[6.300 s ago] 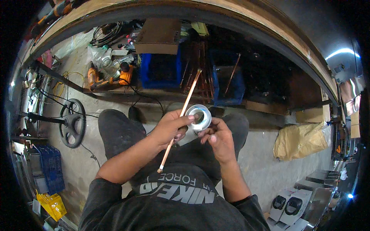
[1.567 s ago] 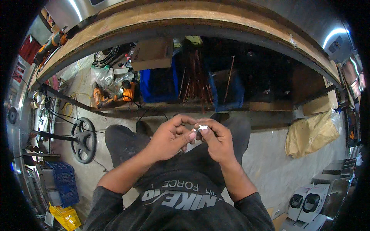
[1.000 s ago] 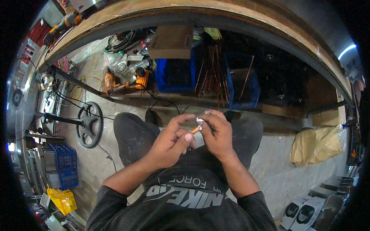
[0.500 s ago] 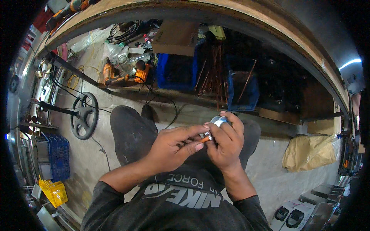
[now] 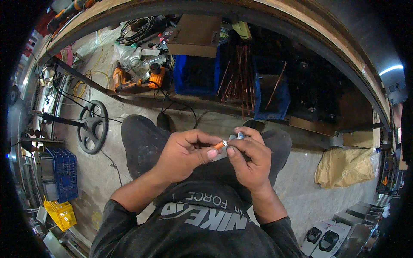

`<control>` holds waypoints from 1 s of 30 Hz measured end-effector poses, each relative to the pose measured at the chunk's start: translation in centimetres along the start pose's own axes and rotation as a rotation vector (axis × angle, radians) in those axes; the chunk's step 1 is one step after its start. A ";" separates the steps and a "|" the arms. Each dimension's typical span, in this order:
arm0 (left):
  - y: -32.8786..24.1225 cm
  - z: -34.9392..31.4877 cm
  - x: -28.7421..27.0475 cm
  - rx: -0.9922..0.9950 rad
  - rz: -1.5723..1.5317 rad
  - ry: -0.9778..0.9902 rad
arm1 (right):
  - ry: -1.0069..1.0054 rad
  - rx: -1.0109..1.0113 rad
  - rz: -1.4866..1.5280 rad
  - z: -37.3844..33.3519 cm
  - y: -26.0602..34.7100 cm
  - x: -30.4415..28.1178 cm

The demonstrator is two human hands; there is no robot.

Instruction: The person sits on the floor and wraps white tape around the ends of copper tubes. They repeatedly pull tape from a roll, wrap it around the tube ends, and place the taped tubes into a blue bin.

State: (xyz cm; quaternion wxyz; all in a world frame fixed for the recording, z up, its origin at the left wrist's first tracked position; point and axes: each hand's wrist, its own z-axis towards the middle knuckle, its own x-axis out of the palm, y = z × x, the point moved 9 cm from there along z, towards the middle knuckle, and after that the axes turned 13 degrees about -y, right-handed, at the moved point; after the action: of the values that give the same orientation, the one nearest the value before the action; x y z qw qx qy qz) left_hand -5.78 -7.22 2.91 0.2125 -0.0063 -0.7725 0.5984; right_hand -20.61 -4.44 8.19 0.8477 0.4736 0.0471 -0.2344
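The head view showed one left hand (image 5: pixel 180 150) and one right hand (image 5: pixel 253 160), both bare, close together above the person's dark trousers (image 5: pixel 144 146), on the near side of one wooden-edged bench (image 5: pixel 99 15). The left grip was narrow, thumb and fingers pinching one slender orange-brown copper tube (image 5: pixel 220 145), its pale end toward the right. The right grip curled around one shiny pale rounded piece (image 5: pixel 237 136), partly hidden by the fingers; whether its thumb or forefinger touched the tube could not be told. On the far side were two blue plastic bins (image 5: pixel 177 79), one brown cardboard box (image 5: pixel 193 38) above the left bin, and between the bins thin reddish copper rods (image 5: pixel 241 77), too tangled to count. Two orange-and-black power tools (image 5: pixel 121 81) lay farther left. One black spoked handwheel (image 5: pixel 89 124) stood nearer, on the left.
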 end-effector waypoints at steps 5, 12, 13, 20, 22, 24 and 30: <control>-0.1 0.6 -0.1 -0.015 -0.098 -0.011 | 0.052 0.125 0.074 -0.5 -1.0 0.3; -3.3 1.3 1.4 0.389 0.373 -0.042 | 0.053 0.367 0.186 -1.0 -2.4 0.0; -4.2 1.2 1.8 0.469 0.476 -0.063 | 0.049 0.410 0.204 -1.1 -2.6 -0.1; -6.1 0.6 4.4 0.735 0.742 -0.084 | -0.056 0.666 0.460 -2.2 -5.2 0.0; -6.0 0.7 4.5 0.728 0.711 -0.032 | -0.061 0.649 0.493 -2.3 -5.1 -0.1; -5.9 0.8 4.4 0.716 0.666 0.026 | -0.038 0.664 0.489 -2.3 -4.8 -0.1; -4.3 1.5 3.4 0.399 0.536 0.095 | 0.022 0.425 0.319 -2.0 -3.4 -0.6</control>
State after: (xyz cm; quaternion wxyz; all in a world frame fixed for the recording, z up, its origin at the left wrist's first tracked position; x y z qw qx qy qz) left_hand -8.31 -8.95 7.66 0.0805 -0.1952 -0.6002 0.7715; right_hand -22.30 -4.07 4.64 0.7550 0.6448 -0.0692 -0.0972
